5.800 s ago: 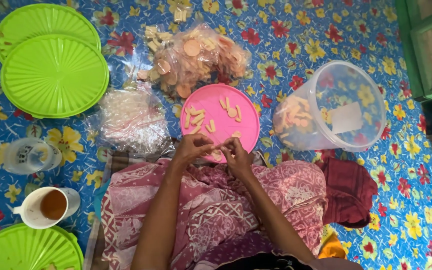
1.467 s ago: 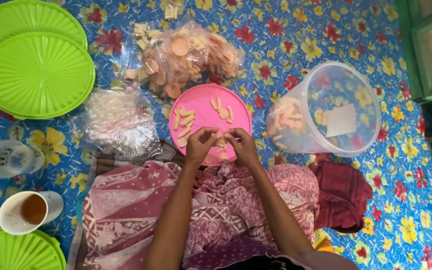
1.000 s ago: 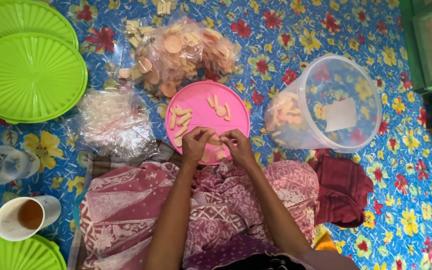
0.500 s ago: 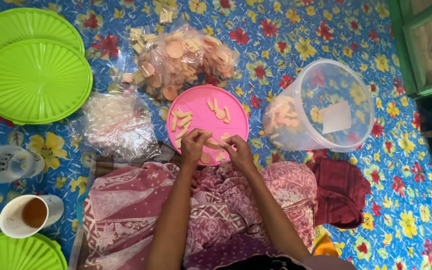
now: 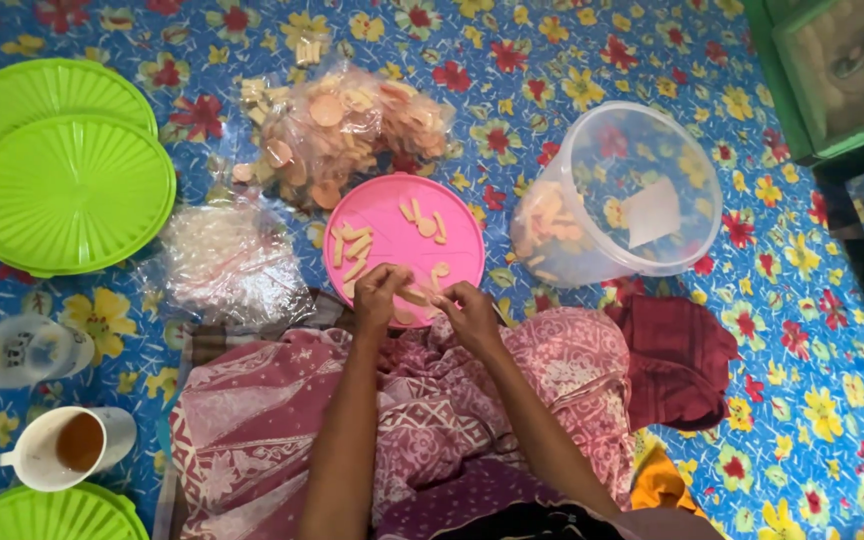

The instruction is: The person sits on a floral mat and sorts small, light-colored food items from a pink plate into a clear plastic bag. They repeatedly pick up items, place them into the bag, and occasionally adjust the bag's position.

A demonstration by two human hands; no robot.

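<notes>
A round pink lid (image 5: 392, 215) lies on the flowered floor mat in front of my lap, with several pale cracker strips on it. My left hand (image 5: 380, 296) and my right hand (image 5: 469, 311) meet over its near edge. Together they pinch one small pale cracker strip (image 5: 415, 296) between the fingertips. Behind the lid lies a clear plastic bag of round orange and pale crackers (image 5: 342, 130). A clear plastic bucket (image 5: 632, 195) lies tipped on its side to the right, with some crackers inside.
Two stacked lime-green lids (image 5: 62, 170) lie at the far left, another (image 5: 47, 515) at the bottom left. A crumpled clear bag (image 5: 227, 262), a white cup of brown drink (image 5: 67, 445), a clear plastic cup (image 5: 27, 350) and a dark red cloth (image 5: 677, 360) surround my lap.
Both hands stay together at the pink lid's near edge, fingers working a cracker strip. The view has shifted slightly; nothing else has moved.
</notes>
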